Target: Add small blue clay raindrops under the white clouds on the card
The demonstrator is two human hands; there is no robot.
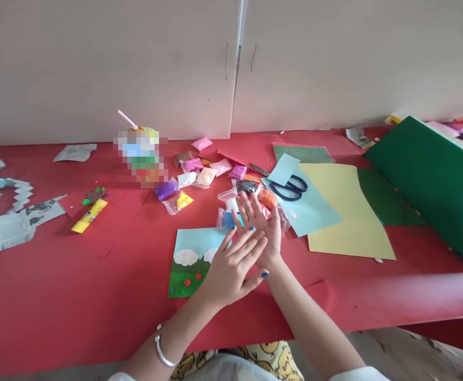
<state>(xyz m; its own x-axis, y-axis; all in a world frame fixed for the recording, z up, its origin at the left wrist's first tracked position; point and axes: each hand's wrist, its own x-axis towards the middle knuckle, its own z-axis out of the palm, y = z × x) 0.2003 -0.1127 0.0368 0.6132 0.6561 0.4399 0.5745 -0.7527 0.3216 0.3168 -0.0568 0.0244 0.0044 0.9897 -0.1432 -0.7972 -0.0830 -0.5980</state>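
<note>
My left hand, back up and fingers stretched out, lies slantwise across the palm of my right hand. The right hand is palm up, its fingers spread. Whatever may be between the palms is hidden. Partly behind the left hand, a paper picture with a blue sky, green ground, white clouds and small red dots lies on the table. Just beyond the right fingertips are small bags of coloured clay, among them a black one, an orange one and a blue one.
Dark-handled scissors rest on light blue paper, beside a yellow sheet. A green box stands at right. Left on the red table are a yellow glue stick, paper scraps and a blurred-out object with a straw.
</note>
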